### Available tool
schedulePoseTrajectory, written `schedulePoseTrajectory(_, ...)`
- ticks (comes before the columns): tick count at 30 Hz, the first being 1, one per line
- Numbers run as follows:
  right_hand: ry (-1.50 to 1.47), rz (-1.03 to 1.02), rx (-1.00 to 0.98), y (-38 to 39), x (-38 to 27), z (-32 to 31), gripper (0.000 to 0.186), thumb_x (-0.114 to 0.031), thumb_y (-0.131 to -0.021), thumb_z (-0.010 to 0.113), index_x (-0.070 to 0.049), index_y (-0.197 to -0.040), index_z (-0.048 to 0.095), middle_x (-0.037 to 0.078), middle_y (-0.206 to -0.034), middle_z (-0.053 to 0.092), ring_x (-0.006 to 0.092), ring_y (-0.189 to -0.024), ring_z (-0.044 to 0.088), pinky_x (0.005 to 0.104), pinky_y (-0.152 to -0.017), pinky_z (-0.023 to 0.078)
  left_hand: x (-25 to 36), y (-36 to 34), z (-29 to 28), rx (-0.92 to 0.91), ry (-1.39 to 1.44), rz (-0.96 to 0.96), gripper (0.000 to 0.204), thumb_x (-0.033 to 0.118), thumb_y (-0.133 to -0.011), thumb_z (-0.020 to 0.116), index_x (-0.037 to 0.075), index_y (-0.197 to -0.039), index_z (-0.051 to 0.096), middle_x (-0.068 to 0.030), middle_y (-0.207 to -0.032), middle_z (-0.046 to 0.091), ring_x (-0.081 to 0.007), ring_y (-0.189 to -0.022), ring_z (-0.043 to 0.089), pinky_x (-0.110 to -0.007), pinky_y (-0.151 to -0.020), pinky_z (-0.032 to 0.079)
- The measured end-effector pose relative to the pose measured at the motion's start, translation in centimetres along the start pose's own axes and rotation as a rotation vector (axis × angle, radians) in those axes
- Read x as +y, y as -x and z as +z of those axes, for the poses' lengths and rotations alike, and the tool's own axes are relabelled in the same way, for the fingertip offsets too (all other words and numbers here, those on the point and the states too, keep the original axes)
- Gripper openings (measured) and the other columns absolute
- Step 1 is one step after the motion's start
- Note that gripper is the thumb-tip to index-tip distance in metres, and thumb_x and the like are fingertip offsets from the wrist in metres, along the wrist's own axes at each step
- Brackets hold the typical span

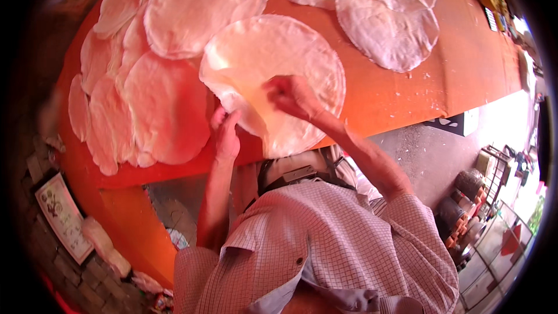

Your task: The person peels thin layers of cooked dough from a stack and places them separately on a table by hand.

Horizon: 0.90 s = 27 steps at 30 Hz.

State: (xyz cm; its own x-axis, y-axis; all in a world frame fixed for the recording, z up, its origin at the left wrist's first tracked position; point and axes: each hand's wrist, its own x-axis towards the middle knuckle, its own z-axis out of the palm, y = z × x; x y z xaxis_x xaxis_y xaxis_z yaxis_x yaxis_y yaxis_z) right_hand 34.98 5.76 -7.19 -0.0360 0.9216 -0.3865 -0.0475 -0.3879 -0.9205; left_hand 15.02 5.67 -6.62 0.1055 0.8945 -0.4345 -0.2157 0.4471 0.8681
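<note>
A large, thin, round pale sheet [302, 52], like flatbread or dried dough, lies at the near edge of the orange-covered table [465, 75]. Its left edge is lifted and bent, and its near rim reaches past the table edge. My left hand [225, 134] is at that lifted edge, thumb and fingers closed on the rim. Over the middle of the same sheet is my right hand [290, 97], its fingers curled in and slightly blurred. Whether anything is inside those curled fingers is hidden.
Overlapping round sheets [168, 110] cover the table's left side, with more [386, 29] at the far right. Small pale crumbs are scattered on the cloth. A framed panel [64, 218] is at the lower left. Stacked pots and a metal rack [491, 168] stand at the right.
</note>
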Motion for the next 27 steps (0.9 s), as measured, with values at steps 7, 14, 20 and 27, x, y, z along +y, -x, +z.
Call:
schedulePoseTrajectory(7,0.267,-0.139,-0.114,-0.5,-4.5,1.4,0.012,-0.008,-0.084,0.059,0.001,-0.085,0.066,0.007,-0.066,0.063,0.0143,-0.055,0.058,0.0265,-0.05,0.047,1.8,0.4,-3.5,0.1,0.177,-0.144,0.032,0.014,-0.089,0.06,0.001,-0.118,0.055,-0.0075,-0.108,0.062,-0.0186,-0.1,0.06,-0.034,-0.086,0.049)
schedulePoseTrajectory(14,-0.028,-0.333,0.42,6.4,-14.4,-19.1,0.022,-0.012,-0.084,0.062,0.002,-0.1,0.066,0.004,-0.076,0.061,0.0096,-0.064,0.058,0.0239,-0.06,0.047,1.2,0.0,-9.8,0.111,0.195,-0.201,0.037,0.015,-0.089,0.06,0.002,-0.122,0.052,-0.0087,-0.117,0.059,-0.0223,-0.107,0.057,-0.038,-0.093,0.046)
schedulePoseTrajectory(20,-0.009,-0.101,0.864,14.4,-5.6,-32.1,0.024,-0.021,-0.082,0.068,0.0,-0.095,0.067,0.001,-0.073,0.062,0.008,-0.061,0.056,0.0214,-0.054,0.043,1.1,-0.1,-8.6,0.149,0.139,-0.192,0.041,0.013,-0.09,0.056,-0.001,-0.128,0.047,-0.0098,-0.124,0.055,-0.022,-0.113,0.053,-0.037,-0.096,0.043)
schedulePoseTrajectory(27,1.137,0.257,1.144,17.8,2.8,-33.4,0.045,-0.023,-0.072,0.07,-0.002,-0.111,0.061,0.019,-0.088,0.066,0.032,-0.08,0.064,0.0409,-0.073,0.051,1.1,1.2,-8.8,-0.055,0.134,-0.15,0.043,0.013,-0.091,0.054,0.002,-0.131,0.045,-0.0091,-0.129,0.052,-0.0243,-0.119,0.049,-0.041,-0.1,0.04)
